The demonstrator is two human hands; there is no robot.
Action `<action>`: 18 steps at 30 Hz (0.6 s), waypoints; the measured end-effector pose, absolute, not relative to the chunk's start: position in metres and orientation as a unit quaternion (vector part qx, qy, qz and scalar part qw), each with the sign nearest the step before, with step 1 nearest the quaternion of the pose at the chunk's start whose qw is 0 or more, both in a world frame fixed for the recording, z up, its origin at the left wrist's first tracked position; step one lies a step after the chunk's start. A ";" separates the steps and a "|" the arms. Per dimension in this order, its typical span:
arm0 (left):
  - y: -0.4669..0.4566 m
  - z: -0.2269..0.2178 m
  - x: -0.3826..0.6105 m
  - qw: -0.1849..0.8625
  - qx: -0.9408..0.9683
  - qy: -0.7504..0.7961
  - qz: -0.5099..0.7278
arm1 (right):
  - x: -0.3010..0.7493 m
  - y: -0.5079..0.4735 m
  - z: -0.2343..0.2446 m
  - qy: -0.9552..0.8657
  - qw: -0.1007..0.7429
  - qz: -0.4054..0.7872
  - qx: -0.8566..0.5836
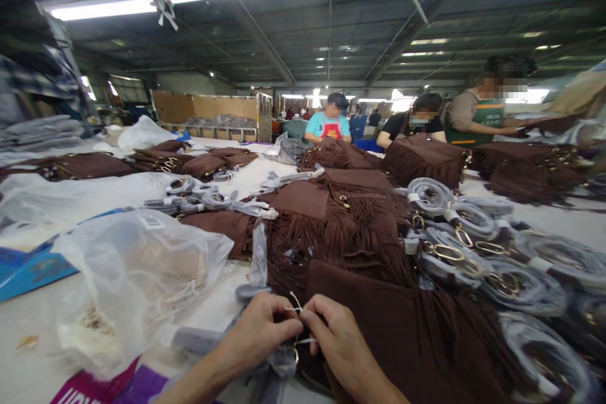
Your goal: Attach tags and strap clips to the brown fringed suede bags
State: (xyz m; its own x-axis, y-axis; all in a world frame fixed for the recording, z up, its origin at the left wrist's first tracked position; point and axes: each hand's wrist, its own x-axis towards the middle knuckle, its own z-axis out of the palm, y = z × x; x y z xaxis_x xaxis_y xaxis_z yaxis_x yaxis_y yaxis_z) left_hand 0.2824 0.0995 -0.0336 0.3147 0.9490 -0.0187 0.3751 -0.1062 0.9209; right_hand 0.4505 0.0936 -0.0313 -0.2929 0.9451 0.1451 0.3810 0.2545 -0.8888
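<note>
My left hand (265, 331) and right hand (337, 336) meet over the near side of the surface, forearms slanting inward from below, wrists low and knuckles up. The fingertips of both are drawn together, thumb against forefinger, pinching a thin white string (296, 303) whose loose ends stick up in the small gap between them; another white end shows just below, by a gold-coloured ring. The brown fringed bag (379, 309) lies partly beneath my right hand and spreads away to its right, the corner of its flap just beyond my fingers and its fringe trailing toward the near right corner of the surface. Under and beside my left hand are grey wrapped pieces (201, 341). Farther left, a translucent plastic bag (146, 265) bulges upward, and the pale surface (28, 350) shows around its near end, giving my left elbow side some room. On the right, coiled straps in wrapping (473, 252) crowd the bag's fringe, up to the right edge. Straight ahead, a heap of brown fringed bags (336, 221) fills the middle, with a strip of pale surface to its left, and three co-workers (330, 123) are at the far side.
</note>
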 end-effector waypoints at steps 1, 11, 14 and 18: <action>0.099 -0.034 0.283 0.449 0.673 0.494 0.317 | 0.450 0.094 -0.031 -0.704 0.363 0.389 -0.470; 0.099 -0.028 0.283 0.402 0.688 0.500 0.340 | 0.452 0.093 -0.030 -0.709 0.357 0.386 -0.470; 0.099 -0.026 0.283 0.451 0.652 0.503 0.345 | 0.453 0.093 -0.028 -0.697 0.353 0.412 -0.468; 0.100 -0.020 0.282 0.578 0.557 0.488 0.342 | 0.458 0.094 -0.022 -0.655 0.347 0.529 -0.414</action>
State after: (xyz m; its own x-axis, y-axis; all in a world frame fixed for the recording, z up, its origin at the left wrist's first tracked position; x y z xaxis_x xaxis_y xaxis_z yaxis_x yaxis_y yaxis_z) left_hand 0.2823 0.0995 -0.0202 0.2904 0.9391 -0.1838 0.1486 0.1455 0.9781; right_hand 0.4584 0.0941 -0.0224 -0.4169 0.9088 0.0159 0.1755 0.0976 -0.9796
